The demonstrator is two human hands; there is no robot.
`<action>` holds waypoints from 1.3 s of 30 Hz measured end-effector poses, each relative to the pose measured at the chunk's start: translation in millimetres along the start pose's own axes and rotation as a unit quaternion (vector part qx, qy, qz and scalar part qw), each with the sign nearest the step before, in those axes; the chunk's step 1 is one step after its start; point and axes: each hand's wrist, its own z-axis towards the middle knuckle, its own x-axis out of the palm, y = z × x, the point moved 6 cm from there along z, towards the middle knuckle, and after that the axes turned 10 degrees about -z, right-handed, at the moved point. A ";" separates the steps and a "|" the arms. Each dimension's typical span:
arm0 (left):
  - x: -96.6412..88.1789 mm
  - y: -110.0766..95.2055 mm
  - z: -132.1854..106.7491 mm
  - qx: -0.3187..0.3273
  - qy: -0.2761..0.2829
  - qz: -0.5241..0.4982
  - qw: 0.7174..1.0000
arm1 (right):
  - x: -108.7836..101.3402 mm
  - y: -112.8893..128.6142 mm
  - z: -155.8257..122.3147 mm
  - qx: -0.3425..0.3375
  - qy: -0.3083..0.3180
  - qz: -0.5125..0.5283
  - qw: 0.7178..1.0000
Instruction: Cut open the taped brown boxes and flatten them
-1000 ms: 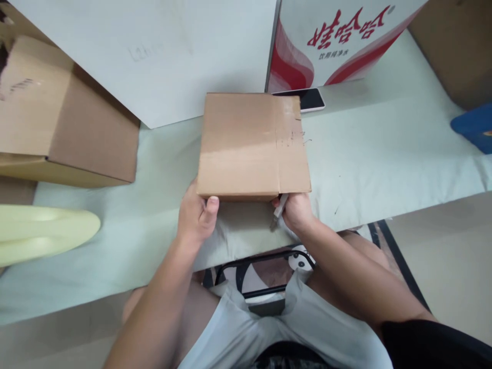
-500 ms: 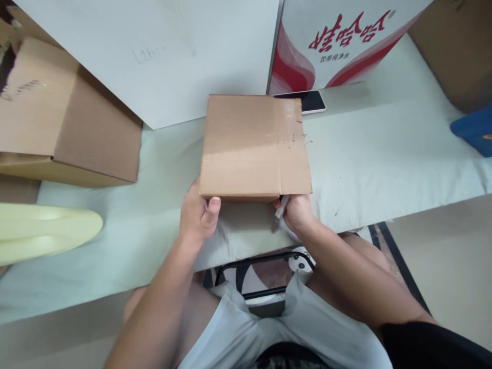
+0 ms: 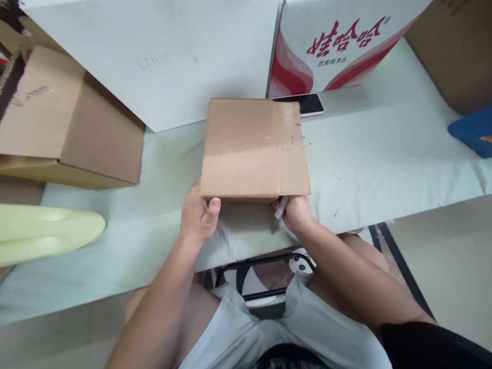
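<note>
A closed brown cardboard box (image 3: 253,148) sits in the middle of the pale green table (image 3: 384,164). My left hand (image 3: 198,218) grips its near left corner, thumb up against the front face and fingers hidden under or behind the box. My right hand (image 3: 295,212) is closed at the near right corner, holding a thin grey tool (image 3: 279,211) that points down from the box's edge; I cannot make out what the tool is.
An open cardboard box (image 3: 65,128) stands at the left. A white board (image 3: 161,56) and a red-and-white carton (image 3: 338,41) lean at the back, with a phone (image 3: 309,104) behind the box. A pale yellow object (image 3: 46,233) lies at left, a blue object (image 3: 472,133) at right.
Nothing has moved apart from a slight shift of the camera; both hands stay at the box's near corners.
</note>
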 end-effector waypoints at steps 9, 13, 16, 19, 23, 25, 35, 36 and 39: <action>0.0 -1.9 0.1 -0.014 0.006 0.015 1.000 | 0.1 2.3 -1.4 0.007 -0.008 0.005 1.000; -0.1 -1.4 0.5 -0.012 0.006 0.013 1.000 | 0.5 3.2 -1.7 0.001 -0.005 -0.001 1.000; -0.4 0.7 0.3 -0.022 0.006 0.017 1.000 | 1.1 3.7 -2.5 -0.002 0.001 -0.014 1.000; -0.1 0.9 0.1 -0.023 0.008 0.015 1.000 | 1.3 3.9 -2.7 0.002 0.000 -0.026 1.000; -0.6 0.6 -0.6 -0.020 0.001 0.012 1.000 | 1.5 3.3 -1.9 0.004 0.000 -0.025 1.000; -0.8 1.0 -1.0 -0.019 -0.001 0.013 1.000 | 0.9 2.6 -1.5 0.003 -0.003 -0.023 1.000; -1.1 0.0 0.1 -0.027 0.002 0.015 1.000 | -0.7 -0.6 -2.5 0.010 -0.011 -0.002 1.000; -1.0 0.1 0.1 -0.029 0.002 0.017 0.999 | -0.6 -0.4 -2.8 0.013 -0.013 -0.004 1.000; -0.7 0.5 -0.4 -0.028 0.005 0.019 0.999 | 0.2 1.4 -3.4 0.021 -0.019 -0.011 1.000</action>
